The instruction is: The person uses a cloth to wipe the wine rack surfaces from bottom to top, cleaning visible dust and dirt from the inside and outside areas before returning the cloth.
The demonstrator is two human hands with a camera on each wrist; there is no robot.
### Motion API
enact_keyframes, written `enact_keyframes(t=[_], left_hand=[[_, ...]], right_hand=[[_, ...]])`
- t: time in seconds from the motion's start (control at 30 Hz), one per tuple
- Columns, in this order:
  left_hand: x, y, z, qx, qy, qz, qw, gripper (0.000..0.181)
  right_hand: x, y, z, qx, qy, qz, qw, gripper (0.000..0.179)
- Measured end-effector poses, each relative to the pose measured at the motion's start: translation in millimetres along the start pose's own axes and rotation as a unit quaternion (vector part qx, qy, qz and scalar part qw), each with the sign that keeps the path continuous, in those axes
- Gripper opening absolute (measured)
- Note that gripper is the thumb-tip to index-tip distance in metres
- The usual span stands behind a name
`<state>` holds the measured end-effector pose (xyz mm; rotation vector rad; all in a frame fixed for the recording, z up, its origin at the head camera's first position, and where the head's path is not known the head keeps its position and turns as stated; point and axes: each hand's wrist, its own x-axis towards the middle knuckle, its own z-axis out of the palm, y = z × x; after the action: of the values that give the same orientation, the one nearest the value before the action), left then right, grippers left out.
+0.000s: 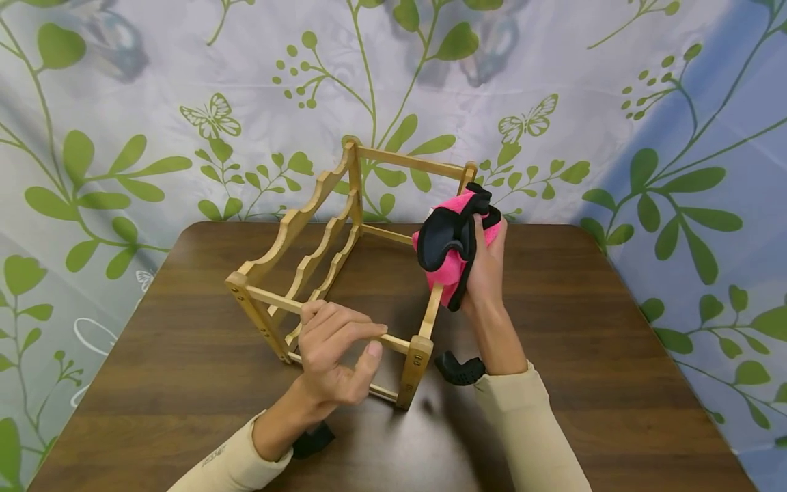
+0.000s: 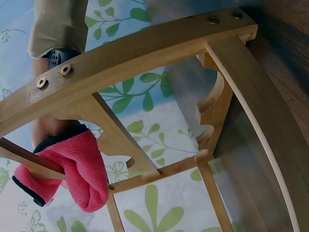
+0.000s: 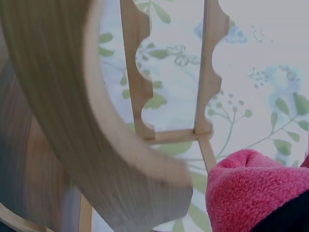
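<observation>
- Currently, from my distance, I see the right hand (image 1: 486, 273) holding the pink cloth (image 1: 451, 270) over the right top rail (image 1: 432, 311); how tightly it pinches, I cannot tell.
- The left hand (image 1: 335, 348) grips the near top bar (image 1: 270, 298), with fingers bent over it.
- If this grip loosens while the cloth pulls, I think the rack (image 1: 295, 219) could slide or twist on the table (image 1: 584, 383).
- Also, the rail's edge may catch the black trim (image 1: 458, 295) and drag the cloth away.
</observation>
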<state>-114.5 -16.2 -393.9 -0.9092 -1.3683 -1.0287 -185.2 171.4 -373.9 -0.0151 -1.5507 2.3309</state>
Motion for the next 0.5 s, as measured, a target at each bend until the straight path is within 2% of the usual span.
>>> enact_keyframes(t=[0.23,0.5], left_hand=[[-0.2,-3.3,-1.6,0.002,0.006,0.012,0.9999,0.032],[0.2,-8.7,-7.1,-0.013,0.01,-0.014,0.9998,0.035]], right_hand=[[17.0,2.1,0.0,-0.007,0.017,0.011,0.9998,0.041],[32.9,0.1,-1.2,-0.021,0.068,0.052,0.9961,0.043]])
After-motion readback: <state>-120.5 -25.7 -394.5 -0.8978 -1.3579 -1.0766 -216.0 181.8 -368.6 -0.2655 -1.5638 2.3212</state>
